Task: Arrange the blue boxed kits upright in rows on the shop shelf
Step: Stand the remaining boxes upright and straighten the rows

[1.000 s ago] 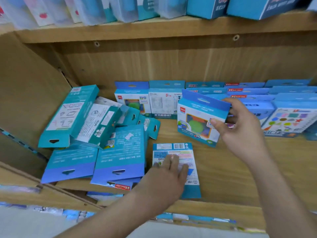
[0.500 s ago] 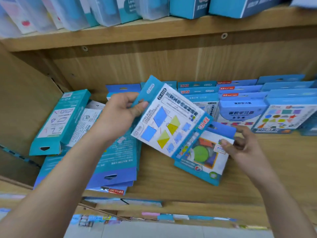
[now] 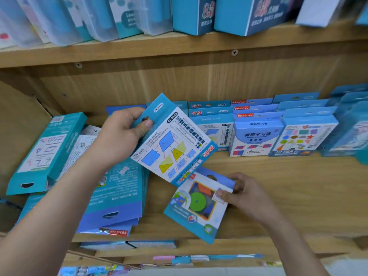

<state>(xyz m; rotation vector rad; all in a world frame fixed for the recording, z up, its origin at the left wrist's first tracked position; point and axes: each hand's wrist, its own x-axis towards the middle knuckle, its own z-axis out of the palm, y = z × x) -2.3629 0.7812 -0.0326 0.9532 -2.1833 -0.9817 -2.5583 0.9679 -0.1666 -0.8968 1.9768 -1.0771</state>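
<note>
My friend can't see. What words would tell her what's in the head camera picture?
A left hand holds a tilted blue kit above a wooden shelf, while the right hand pinches a second kit lower down. Upright kits stand in rows at the back right; others lie heaped at the left.

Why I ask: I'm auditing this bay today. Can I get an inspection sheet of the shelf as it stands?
Surface: wooden shelf, bare board showing at front right.
Job's things: upright rows at back right. A shapes kit is held tilted above a disc kit, which is also tilted; I cannot tell whether the disc kit touches the board.
Clutter: flat pile of kits at left, with a long teal box lying across its left side.
Grippers: left hand grips the shapes kit at its hang tab. Right hand pinches the disc kit's right edge.
Cables: nothing seen.
Surroundings: upper shelf carrying blue boxes and clear cases. The stock below is too blurred to identify.
</note>
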